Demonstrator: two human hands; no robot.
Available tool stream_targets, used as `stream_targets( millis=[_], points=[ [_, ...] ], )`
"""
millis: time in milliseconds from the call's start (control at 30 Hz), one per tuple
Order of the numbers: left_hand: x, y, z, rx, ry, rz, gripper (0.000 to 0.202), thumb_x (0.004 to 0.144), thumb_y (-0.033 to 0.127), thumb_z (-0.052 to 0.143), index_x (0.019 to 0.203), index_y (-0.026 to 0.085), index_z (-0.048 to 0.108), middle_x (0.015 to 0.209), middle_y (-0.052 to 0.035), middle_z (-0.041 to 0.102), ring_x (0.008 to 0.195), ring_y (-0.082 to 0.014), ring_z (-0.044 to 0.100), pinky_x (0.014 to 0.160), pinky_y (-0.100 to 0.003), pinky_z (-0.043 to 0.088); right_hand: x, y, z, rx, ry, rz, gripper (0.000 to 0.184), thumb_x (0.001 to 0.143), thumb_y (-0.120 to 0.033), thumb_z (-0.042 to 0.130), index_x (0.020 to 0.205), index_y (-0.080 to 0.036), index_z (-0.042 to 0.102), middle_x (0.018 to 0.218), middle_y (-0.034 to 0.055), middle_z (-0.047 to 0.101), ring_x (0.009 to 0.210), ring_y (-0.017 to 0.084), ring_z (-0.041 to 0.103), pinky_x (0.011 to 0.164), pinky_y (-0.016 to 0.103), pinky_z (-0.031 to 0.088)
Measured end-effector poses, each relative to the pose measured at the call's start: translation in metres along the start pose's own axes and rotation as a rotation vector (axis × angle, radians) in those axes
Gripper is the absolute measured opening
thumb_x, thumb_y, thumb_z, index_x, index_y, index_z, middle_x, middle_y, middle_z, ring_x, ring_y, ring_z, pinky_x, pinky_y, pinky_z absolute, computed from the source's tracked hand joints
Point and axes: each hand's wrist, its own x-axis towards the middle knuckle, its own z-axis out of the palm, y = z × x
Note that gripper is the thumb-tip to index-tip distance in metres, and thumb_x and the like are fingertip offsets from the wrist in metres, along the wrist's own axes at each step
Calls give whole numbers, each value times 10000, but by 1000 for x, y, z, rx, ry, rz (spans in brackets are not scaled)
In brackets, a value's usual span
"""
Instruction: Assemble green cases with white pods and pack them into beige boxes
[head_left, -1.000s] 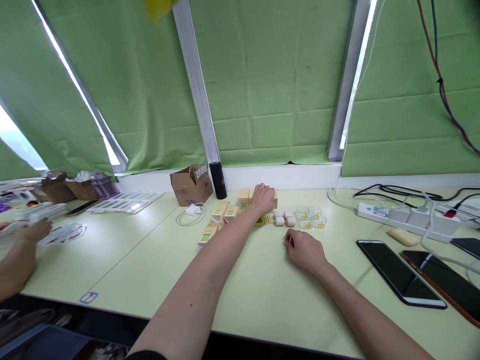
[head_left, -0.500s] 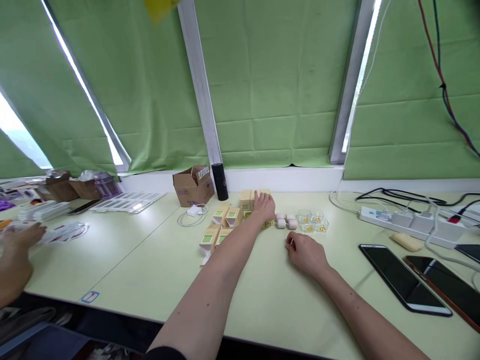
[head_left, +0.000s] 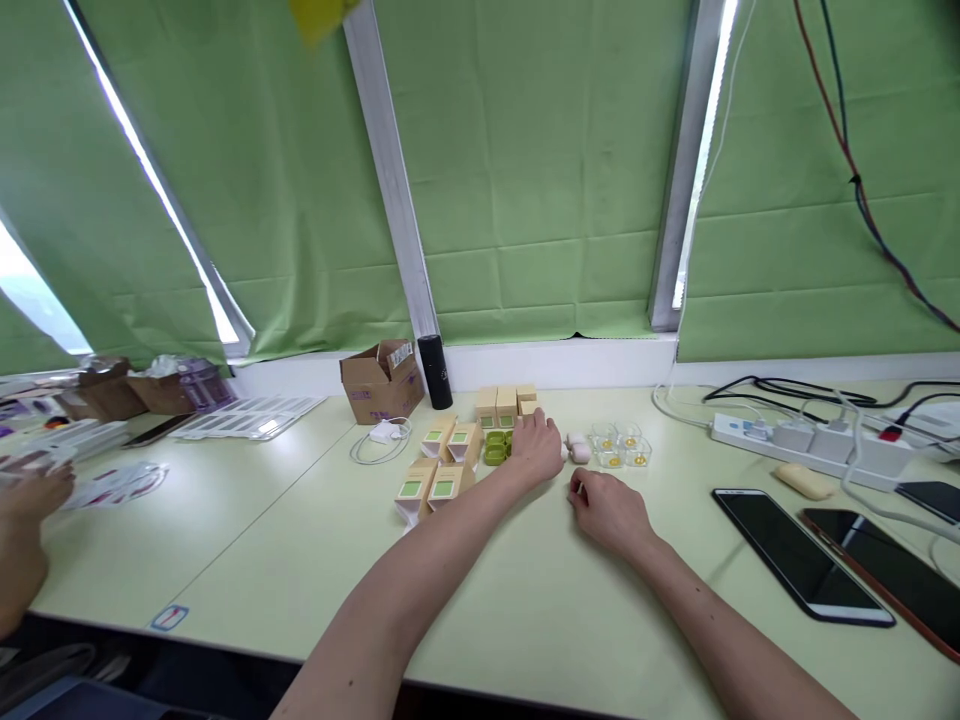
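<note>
My left hand [head_left: 535,448] reaches over small things at the middle of the table, fingers stretched forward and slightly apart. It covers most of what lies under it, and I cannot tell what the fingertips touch. Just beyond them stand small tan boxes [head_left: 506,400], and green square containers [head_left: 495,448] show at its left. Pale pink rounded pieces [head_left: 579,450] lie to its right, beside clear cups with yellow centres [head_left: 621,445]. My right hand [head_left: 609,508] rests curled on the table in front of the pink pieces, thumb and finger together; anything inside is hidden.
More tan boxes with green labels [head_left: 431,484] stand at left. Behind them are a cardboard box [head_left: 382,384], a black cylinder [head_left: 435,371] and a white cable [head_left: 386,432]. Phones [head_left: 799,550] and a power strip [head_left: 795,447] lie right. Another person's hand [head_left: 34,510] is far left.
My left hand has moved back from the rear tan boxes, slightly nearer and to the right, uncovering the green containers. My right hand stays curled. The view has shifted slightly.
</note>
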Motion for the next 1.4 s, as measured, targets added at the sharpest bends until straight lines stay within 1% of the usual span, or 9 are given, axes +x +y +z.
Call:
stream_targets(
  millis=[133,200,333,533,867,1033,1200,1300,1400],
  points=[
    [4,1,-1,3,-13,-30,531,858,267,577,1355,84,536,1486,-256,448,1258,-366,555,1029,-464,436,0,1,2,-5,20,-6,151,950,-246,519,1005,-235,659,1054,63,757,989,234,690,634,284,329],
    [8,1,-2,0,-27,-35,531,854,273,577,1347,78,548,1457,-256,476,1254,-361,560,1030,-462,443,0,1,2,-2,25,-10,151,950,-242,515,1000,-232,657,1045,62,758,978,233,694,630,282,323],
    [13,-1,-3,-6,-57,-55,523,843,307,596,1329,112,575,1405,-228,526,1241,-337,575,1009,-423,471,-1,1,1,2,11,-2,151,952,-233,511,997,-234,655,1062,61,757,984,229,692,629,281,322],
    [22,-5,-1,-13,-80,-93,588,826,282,603,1385,113,535,1426,-234,512,1264,-331,567,1006,-414,478,-1,-1,-1,-2,6,3,151,953,-233,513,1003,-235,655,1069,56,758,990,230,692,630,286,323],
    [30,-8,4,-42,-122,-117,706,813,270,600,1464,48,441,1566,-274,386,1379,-356,480,1080,-432,432,-1,1,2,-13,7,0,149,960,-248,516,1010,-235,656,1077,68,756,999,224,686,650,278,340],
    [33,-11,5,-71,-131,-122,747,795,263,613,1490,70,417,1598,-254,375,1402,-350,473,1113,-445,410,-1,2,4,-7,18,-6,135,956,-254,527,1004,-236,652,1055,60,755,990,224,688,634,278,327],
    [32,-13,2,-103,-120,-123,760,775,244,634,1486,78,425,1667,-242,277,1407,-353,487,1119,-458,410,0,2,4,-7,4,0,145,960,-254,519,1005,-236,655,1068,59,757,981,223,689,623,277,322],
    [19,-11,-6,-117,-76,-94,630,779,223,626,1387,83,537,1635,-239,346,1316,-346,571,1073,-442,444,-1,2,2,-11,-1,-1,159,963,-251,508,1013,-237,659,1078,66,757,983,224,686,627,281,335],
    [-6,-8,-15,-133,-2,-27,434,849,218,559,1268,140,637,1488,-182,556,1210,-312,634,1032,-424,461,-1,1,1,-19,2,-9,147,961,-248,515,1002,-238,656,1076,69,757,980,227,685,624,285,335]
  ],
)
